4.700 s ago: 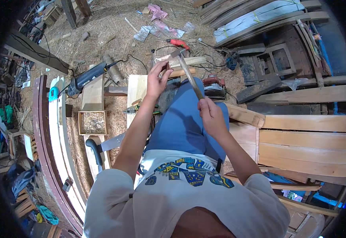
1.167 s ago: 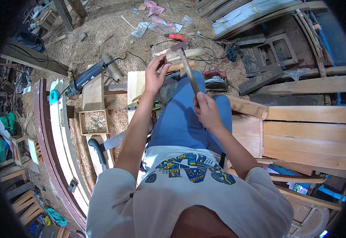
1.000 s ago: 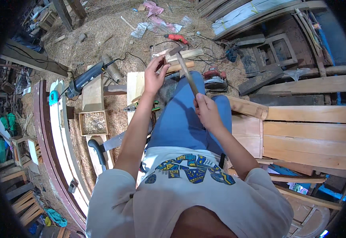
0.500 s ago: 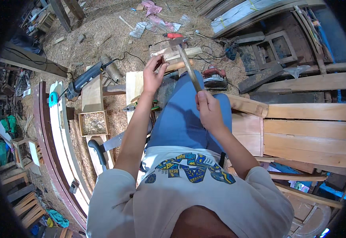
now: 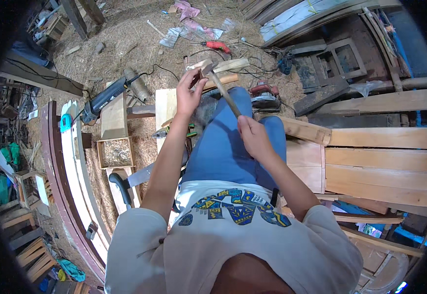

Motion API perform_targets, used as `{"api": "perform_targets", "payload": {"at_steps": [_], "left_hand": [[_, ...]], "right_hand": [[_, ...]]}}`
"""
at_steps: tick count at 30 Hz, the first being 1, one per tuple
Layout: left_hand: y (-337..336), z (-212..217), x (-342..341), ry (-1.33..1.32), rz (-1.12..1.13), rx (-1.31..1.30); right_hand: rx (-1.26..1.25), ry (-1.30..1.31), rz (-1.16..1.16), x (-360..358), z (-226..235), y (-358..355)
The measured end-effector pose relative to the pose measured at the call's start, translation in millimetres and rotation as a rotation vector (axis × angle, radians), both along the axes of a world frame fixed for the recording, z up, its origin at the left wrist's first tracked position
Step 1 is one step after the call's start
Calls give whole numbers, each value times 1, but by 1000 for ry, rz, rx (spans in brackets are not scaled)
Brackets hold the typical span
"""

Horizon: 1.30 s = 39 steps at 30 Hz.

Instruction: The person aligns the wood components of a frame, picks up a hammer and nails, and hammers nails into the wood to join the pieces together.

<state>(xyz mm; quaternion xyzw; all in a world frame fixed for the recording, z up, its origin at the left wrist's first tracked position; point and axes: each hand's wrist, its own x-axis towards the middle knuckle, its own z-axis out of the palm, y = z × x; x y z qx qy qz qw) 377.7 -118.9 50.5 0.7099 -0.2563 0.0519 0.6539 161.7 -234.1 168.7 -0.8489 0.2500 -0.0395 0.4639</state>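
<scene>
My right hand (image 5: 254, 135) is closed round the lower end of a hammer's wooden handle (image 5: 228, 98). The hammer slants up and left, its metal head beside the fingertips of my left hand (image 5: 189, 93). Those left fingers pinch a small brown piece (image 5: 203, 74), mostly covered by the fingers; its exact kind does not show. Pale wood pieces (image 5: 233, 64) lie just beyond the hammer head. Below my left hand, a pale board (image 5: 165, 105) lies flat, with green-and-black-handled pliers (image 5: 191, 131) near its lower end.
At left are a blue angle grinder (image 5: 106, 100), a small wooden box (image 5: 115, 152), a handsaw (image 5: 120, 186) and a teal tape measure (image 5: 65, 122). A red power tool (image 5: 217, 46) and a circular saw (image 5: 265, 95) lie ahead. Wooden planks (image 5: 385, 161) stretch off right; cords cross the shavings.
The hammer head has come down and left to the left fingertips, uncovering more of the red tool. My right hand has shifted slightly left and down; my left hand has hardly moved.
</scene>
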Motion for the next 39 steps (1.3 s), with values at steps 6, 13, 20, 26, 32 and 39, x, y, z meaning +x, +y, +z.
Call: {"api": "perform_targets", "payload": {"at_steps": [6, 13, 20, 26, 32, 39], "left_hand": [[-1, 4, -2, -33, 1, 27], [-1, 6, -2, 43, -30, -21], [0, 8, -2, -11, -3, 9], [-1, 4, -1, 7, -14, 9], [-3, 4, -3, -8, 7, -2], [-4, -1, -1, 52, -9, -10]], "right_hand": [[36, -21, -19, 0, 31, 6], [6, 34, 30, 5, -1, -3], [-86, -133, -6, 1, 30, 6], [-122, -30, 73, 2, 5, -3], [-33, -169, -14, 0, 15, 4], [-67, -75, 13, 1, 18, 2]]}}
